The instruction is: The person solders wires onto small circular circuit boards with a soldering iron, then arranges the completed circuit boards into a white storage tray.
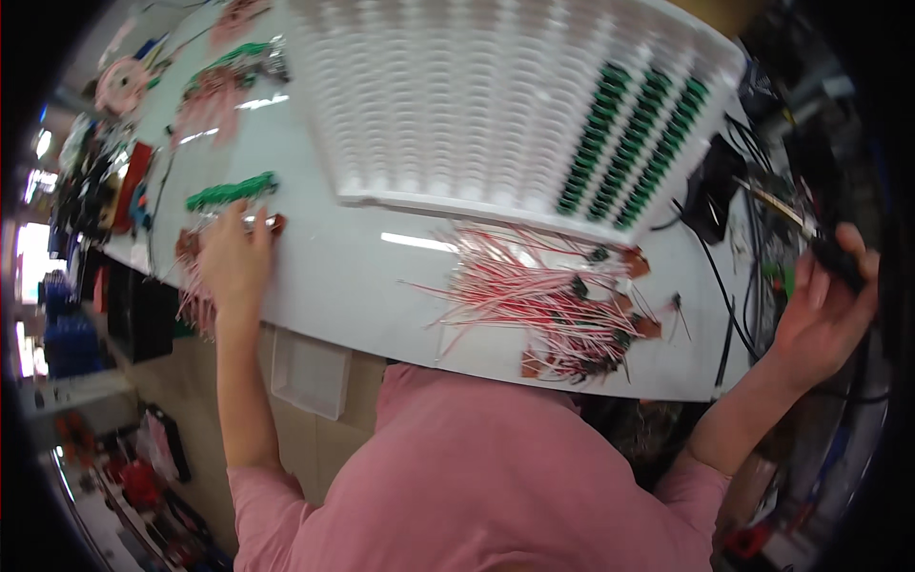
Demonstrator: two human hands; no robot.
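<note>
My right hand, at the far right, is closed round the black handle of a soldering iron. The iron's metal shaft slants up and left from my fingers. Over on the left, my left hand reaches onto a bundle of green parts with pinkish wires trailing toward me. Its fingers are stretched out and a little apart, touching the bundle's near, shiny side. Whatever lies under the palm is hidden.
A white ribbed tray with rows of green parts covers the table's far middle. Red and white wires lie piled near the front edge. Another wire bundle sits far left. A black cable runs near my right hand.
</note>
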